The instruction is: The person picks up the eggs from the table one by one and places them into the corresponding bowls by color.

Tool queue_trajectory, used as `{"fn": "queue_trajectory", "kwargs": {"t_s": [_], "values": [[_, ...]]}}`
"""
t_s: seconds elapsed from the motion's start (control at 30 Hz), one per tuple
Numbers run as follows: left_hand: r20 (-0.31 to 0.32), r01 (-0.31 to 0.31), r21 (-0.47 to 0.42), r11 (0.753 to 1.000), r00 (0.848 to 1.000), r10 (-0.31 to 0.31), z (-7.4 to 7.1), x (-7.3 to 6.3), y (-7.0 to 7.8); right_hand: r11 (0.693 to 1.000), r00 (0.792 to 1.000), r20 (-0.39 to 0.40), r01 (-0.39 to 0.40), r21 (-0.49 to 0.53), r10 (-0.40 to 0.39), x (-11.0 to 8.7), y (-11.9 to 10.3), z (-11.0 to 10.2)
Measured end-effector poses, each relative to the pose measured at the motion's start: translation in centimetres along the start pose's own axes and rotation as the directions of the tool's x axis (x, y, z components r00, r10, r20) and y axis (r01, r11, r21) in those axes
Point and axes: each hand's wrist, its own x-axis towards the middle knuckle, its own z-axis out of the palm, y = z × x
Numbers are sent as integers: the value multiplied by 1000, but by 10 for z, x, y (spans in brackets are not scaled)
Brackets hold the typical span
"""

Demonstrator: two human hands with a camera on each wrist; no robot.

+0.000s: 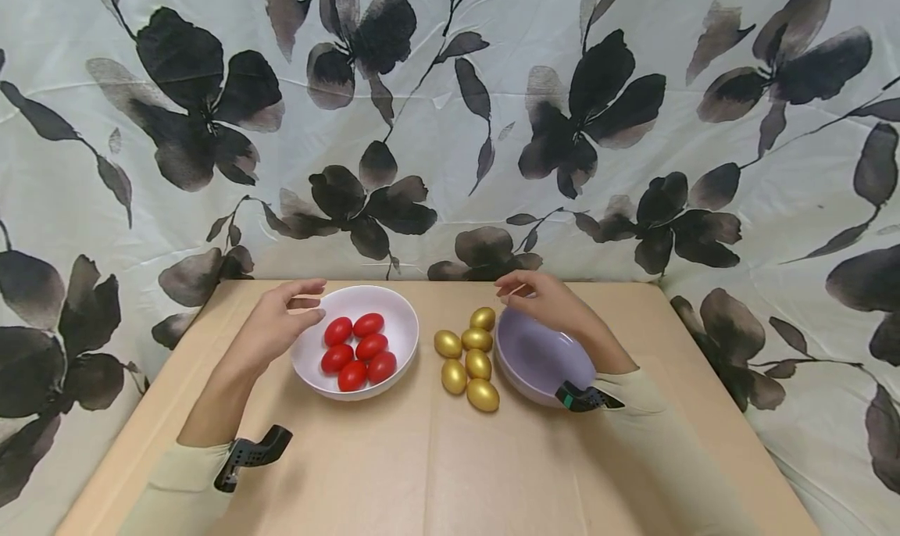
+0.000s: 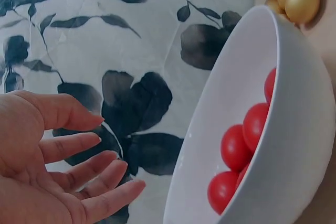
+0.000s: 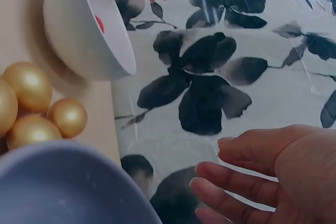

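A white bowl (image 1: 404,317) on the left of the table holds several red eggs (image 1: 369,347). Just left of its rim is my left hand (image 1: 280,323), fingers loosely spread and nothing in them; the left wrist view shows that hand (image 2: 68,166) apart from the bowl wall (image 2: 294,129). To the right stands a purple bowl (image 1: 541,356) with nothing inside. Over its far rim hovers my right hand (image 1: 541,298), relaxed and holding nothing, as the right wrist view also shows. Between the bowls several gold eggs (image 1: 478,364) lie in a cluster on the table.
The light wooden table (image 1: 422,466) ends at a floral cloth (image 1: 450,130) hanging behind it and at both sides. A black wrist strap (image 1: 253,454) sits on the left sleeve, and another black strap (image 1: 587,397) on the right one.
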Motion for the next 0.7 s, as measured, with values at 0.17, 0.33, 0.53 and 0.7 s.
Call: {"fn": "queue_trajectory", "kwargs": {"t_s": [0.17,0.33,0.53,0.7], "values": [[17,-31,-6,999,999,31,8,-7,12,999,997,-57,-45,-8,44,-13,14,-12],[34,-70,-41,997,997,72,19,-13,21,994,990,-94,-109,-3,108,-29,32,-25],[61,-107,-57,993,992,111,35,-19,27,989,980,-139,-145,-39,139,-48,56,-38],[87,-116,-101,988,988,125,47,-23,31,977,966,-192,-192,-90,172,-65,73,-47]]}}
